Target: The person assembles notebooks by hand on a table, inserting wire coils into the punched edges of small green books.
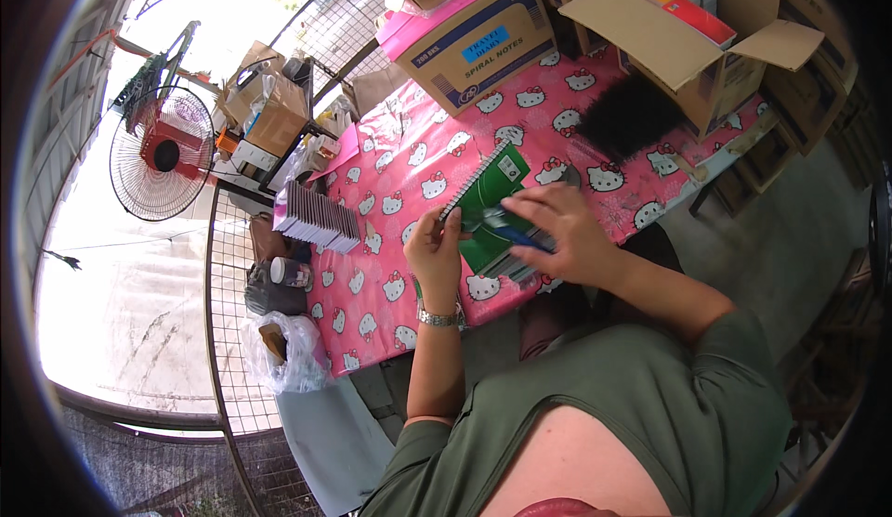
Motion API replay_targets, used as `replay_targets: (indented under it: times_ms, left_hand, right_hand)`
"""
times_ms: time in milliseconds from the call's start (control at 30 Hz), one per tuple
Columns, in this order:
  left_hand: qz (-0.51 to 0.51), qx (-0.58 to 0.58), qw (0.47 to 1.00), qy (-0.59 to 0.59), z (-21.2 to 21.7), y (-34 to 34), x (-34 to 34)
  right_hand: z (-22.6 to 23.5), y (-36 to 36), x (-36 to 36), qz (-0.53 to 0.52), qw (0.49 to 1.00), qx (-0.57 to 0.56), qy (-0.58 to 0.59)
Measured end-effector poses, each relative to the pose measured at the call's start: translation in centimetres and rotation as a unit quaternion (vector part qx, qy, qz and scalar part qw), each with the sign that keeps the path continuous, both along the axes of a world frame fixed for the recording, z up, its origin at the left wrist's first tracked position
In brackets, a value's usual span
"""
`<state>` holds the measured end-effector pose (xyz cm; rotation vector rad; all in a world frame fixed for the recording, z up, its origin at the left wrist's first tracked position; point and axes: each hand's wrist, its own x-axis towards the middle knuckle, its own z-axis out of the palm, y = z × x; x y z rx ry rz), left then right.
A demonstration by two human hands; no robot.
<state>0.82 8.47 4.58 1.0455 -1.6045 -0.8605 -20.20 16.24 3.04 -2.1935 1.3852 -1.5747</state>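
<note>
A green spiral notebook (505, 179) lies slantwise on the pink tablecloth (432, 159) in front of me, its wire coil along the upper left edge. My left hand (435, 246), with a metal watch on the wrist, pinches the notebook at the lower end of that coil. In my right hand (567, 229) is a pair of blue-handled pliers (516, 229), slightly blurred. Their dark jaws point left toward the coil, close to my left fingertips. More notebook edges show under the green cover near my right hand.
A row of thin notebooks (316, 218) stands at the table's left. Cardboard boxes (474, 48) fill the far side; an open one (650, 39) holds colourful books. Beside it lies a black bristly heap (632, 116). A plastic bag (288, 354), a jar (290, 273) and a fan (163, 153) are at left.
</note>
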Motion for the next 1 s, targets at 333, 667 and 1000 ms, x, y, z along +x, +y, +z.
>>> replay_targets:
  times_ms: [333,667,1000]
  left_hand:
    - [0.084,-0.215,0.967,-0.108,-0.9,1.3,-0.7]
    - [0.252,-0.048,0.966,-0.021,-3.0,-0.4,12.1]
    - [0.372,0.231,0.899,0.003,-20.0,3.3,20.9]
  right_hand:
    - [1.6,0.0,1.8,0.142,0.962,0.204,-0.118]
    - [-6.8,-3.7,-5.5,-0.071,0.969,0.191,-0.142]
    - [-19.7,-6.2,-7.6,-0.105,0.965,0.222,0.096]
